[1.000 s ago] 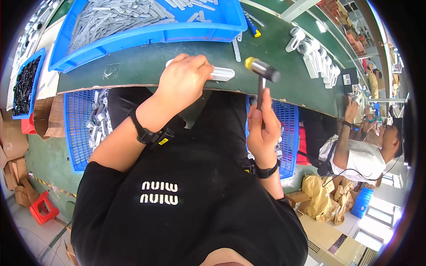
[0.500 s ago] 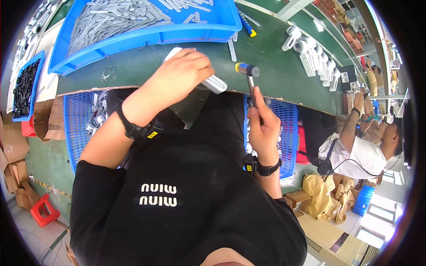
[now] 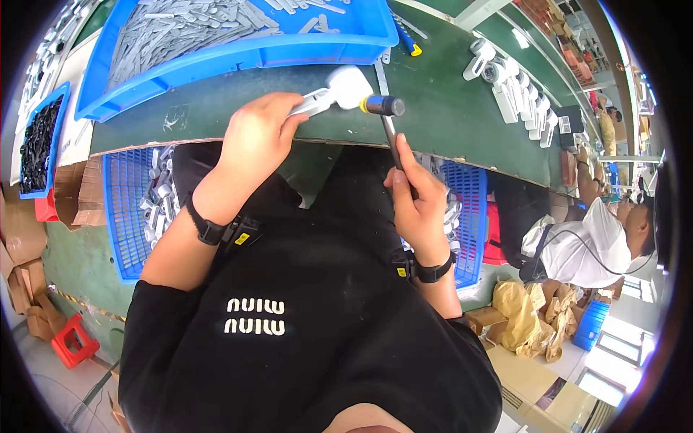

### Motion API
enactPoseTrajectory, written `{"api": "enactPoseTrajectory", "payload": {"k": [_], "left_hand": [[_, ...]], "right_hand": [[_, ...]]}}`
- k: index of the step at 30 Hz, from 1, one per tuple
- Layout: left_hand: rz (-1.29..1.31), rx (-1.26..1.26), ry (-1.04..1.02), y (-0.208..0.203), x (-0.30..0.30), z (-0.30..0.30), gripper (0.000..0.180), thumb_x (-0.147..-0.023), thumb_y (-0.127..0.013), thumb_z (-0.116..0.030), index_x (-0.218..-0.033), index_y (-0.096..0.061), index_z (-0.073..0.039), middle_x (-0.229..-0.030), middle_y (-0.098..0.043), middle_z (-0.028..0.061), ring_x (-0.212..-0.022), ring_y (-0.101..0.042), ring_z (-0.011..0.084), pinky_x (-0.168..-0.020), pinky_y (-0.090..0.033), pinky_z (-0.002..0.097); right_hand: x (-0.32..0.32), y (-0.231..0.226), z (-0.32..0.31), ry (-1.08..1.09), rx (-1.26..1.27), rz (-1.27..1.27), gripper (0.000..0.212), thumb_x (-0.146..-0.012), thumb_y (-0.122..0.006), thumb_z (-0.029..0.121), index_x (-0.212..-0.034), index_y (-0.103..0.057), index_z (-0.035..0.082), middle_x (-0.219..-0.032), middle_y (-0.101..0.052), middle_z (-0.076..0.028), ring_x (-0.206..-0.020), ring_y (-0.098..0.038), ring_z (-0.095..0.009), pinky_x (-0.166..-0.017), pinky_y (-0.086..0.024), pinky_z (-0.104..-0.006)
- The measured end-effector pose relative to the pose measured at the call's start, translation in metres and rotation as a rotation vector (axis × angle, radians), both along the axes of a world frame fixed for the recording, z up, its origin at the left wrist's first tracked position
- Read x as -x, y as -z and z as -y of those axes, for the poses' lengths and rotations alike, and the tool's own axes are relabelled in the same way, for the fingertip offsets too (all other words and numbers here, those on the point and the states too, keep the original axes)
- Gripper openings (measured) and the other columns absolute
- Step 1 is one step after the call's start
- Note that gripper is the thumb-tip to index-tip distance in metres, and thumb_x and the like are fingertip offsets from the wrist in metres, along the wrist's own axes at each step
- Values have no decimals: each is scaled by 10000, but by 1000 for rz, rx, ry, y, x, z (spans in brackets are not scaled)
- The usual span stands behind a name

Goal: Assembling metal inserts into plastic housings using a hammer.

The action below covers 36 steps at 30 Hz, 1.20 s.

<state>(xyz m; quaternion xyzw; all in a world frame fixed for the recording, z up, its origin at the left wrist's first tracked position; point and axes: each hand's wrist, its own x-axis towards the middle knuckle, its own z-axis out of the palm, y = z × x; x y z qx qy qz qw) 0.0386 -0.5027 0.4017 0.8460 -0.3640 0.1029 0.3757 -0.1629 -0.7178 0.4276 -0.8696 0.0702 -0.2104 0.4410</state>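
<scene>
Above the near edge of the green bench, my left hand (image 3: pixel 256 137) grips the grey-white handle of a white plastic part with a round head (image 3: pixel 349 85). It is tilted, with its head up and to the right. My right hand (image 3: pixel 420 198) is closed round the shaft of a small mallet (image 3: pixel 382 105), index finger laid along it. The mallet head has a yellow end and a black end. Its yellow end lies right at the white head; whether they touch I cannot tell.
A big blue tray (image 3: pixel 238 58) of flat grey strips stands behind my left hand. A row of similar white parts (image 3: pixel 516 94) lies at the right. Blue crates (image 3: pixel 130 216) of white parts flank my legs. A yellow-blue tool (image 3: pixel 408 40) lies beyond. A person in white (image 3: pixel 588 238) works at right.
My left hand has moved left and lower, and the white part has turned so its round head shows at upper right. The mallet has moved left to that head.
</scene>
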Motion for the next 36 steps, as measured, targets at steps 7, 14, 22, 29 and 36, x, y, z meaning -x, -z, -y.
{"api": "enactPoseTrajectory", "payload": {"k": [7,14,22,29,36], "left_hand": [[205,138,151,13,-11,4,171,-918,-824,-63,-1070,-769,-8,-1100,-777,126,-987,-758,369,-855,-637,449],[203,200,158,22,-12,6,184,-885,-839,-24,-1049,-758,2,-1094,-758,127,-952,-751,362,-820,-640,441],[202,240,159,22,-11,8,181,-880,-838,-12,-1037,-752,3,-1072,-748,133,-934,-743,370,-790,-628,450],[-88,309,137,26,-15,3,256,-928,-867,-101,-1088,-689,-10,-1073,-779,150,-937,-757,385,-802,-616,452],[-116,334,112,29,-14,3,416,-918,-893,-108,-1211,-602,-52,-1069,-794,168,-990,-787,390,-841,-627,450]], "right_hand": [[-20,-25,-8,-54,11,230,582,-1060,-587,-97,-1624,-584,49,-867,-662,-68,-782,-646,-167,-782,-549,-291],[-36,-6,6,-134,242,-46,661,-1009,-602,-104,-1645,-549,68,-887,-676,-178,-722,-634,-232,-772,-547,-329],[-39,-5,-5,-1,84,-3,565,-1031,-609,-84,-1587,-606,17,-868,-682,-144,-724,-591,-174,-769,-524,-286],[-21,-23,-17,-17,57,148,567,-1002,-629,-127,-1560,-621,-28,-1036,-789,-180,-806,-713,-238,-829,-580,-321],[-46,-8,-16,-220,431,-69,641,-941,-648,-164,-1548,-655,40,-799,-590,-142,-667,-592,-311,-664,-520,-397]]}}
